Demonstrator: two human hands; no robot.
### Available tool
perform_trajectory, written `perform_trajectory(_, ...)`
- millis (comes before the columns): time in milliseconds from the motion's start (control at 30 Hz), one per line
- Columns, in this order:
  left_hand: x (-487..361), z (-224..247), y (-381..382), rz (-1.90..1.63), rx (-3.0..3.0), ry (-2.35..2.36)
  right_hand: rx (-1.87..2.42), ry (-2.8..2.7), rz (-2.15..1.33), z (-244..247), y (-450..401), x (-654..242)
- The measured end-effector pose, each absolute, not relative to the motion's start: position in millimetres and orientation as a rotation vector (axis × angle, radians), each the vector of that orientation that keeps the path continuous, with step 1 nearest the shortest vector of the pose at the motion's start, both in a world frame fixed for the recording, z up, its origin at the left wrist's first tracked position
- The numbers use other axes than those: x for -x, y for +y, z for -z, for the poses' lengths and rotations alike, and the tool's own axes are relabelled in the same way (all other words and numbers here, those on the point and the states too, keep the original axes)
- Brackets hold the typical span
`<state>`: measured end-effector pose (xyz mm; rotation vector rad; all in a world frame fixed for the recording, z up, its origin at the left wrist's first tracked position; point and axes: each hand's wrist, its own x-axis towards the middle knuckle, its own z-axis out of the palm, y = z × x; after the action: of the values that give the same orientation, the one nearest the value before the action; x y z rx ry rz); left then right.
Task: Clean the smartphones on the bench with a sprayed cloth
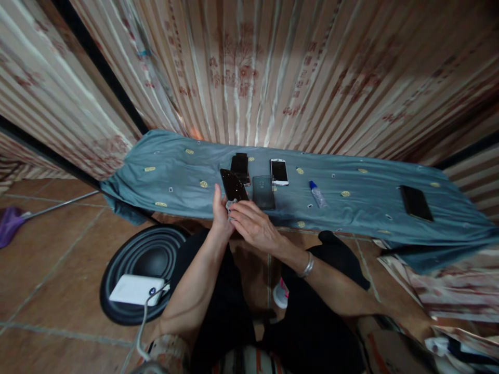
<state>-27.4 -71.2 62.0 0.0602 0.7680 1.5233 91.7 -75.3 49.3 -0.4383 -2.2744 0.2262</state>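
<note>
My left hand (220, 217) holds a dark smartphone (233, 185) tilted above the near edge of the cloth-covered bench, thumb standing up at its left side. Small bright specks, like droplets, dot the phone's black face. Curled over the phone's lower end, my right hand (255, 227) pinches a small crumpled greyish cloth (230, 204) against it. Just behind lie another dark phone (239, 165) and a dark grey phone (264, 193). A white phone (279, 172) rests further right, beside a small clear bottle with a blue cap (317, 194).
A teal patterned cloth (183, 182) covers the long bench. At its right end lies a black flat case or phone (415, 203). On the floor to my left, a white power bank (136, 289) with a cable sits on a black round basin (117, 270). Curtains (241, 78) hang behind.
</note>
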Motion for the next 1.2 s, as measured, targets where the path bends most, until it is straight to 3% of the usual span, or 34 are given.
perform_trajectory(433,36.5,-67.8,-70.6,-1.565,-0.098,0.687,0.468,-2.301,-0.155,-43.4,-70.7,-118.6)
perform_trajectory(833,23.5,-65.2,-73.1,-1.456,-0.097,0.715,0.667,-2.119,-0.325,-32.1,-47.9,-129.8)
perform_trajectory(1200,-2.6,-58.5,-78.3,-1.288,-0.053,0.66,0.849,-2.014,-0.237,-32.1,-16.3,-147.4)
